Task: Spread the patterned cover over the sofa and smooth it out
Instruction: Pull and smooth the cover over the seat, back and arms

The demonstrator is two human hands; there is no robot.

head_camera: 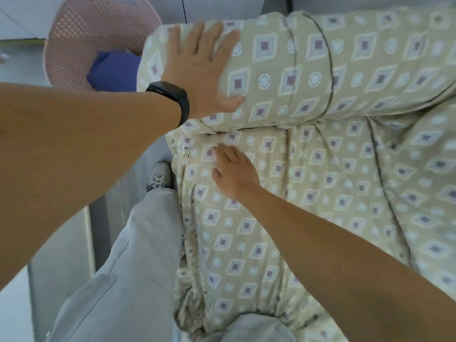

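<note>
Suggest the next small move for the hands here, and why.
Probably sweep the right hand outward across the seat. The patterned cover already drapes the backrest, where the left hand lies flat, but folds still bunch along the seat's near edge.

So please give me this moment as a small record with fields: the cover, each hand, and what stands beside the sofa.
cover: patterned cover lies over the sofa's backrest and seat, with wrinkles at the seat's front edge
left hand: left hand flat on the covered backrest top, fingers spread; black wristband on the wrist
right hand: right hand on the covered seat, fingers extended, near the crease below the backrest
beside sofa: pink perforated basket holding something blue
stance: grey trouser leg and a shoe beside the sofa
</note>
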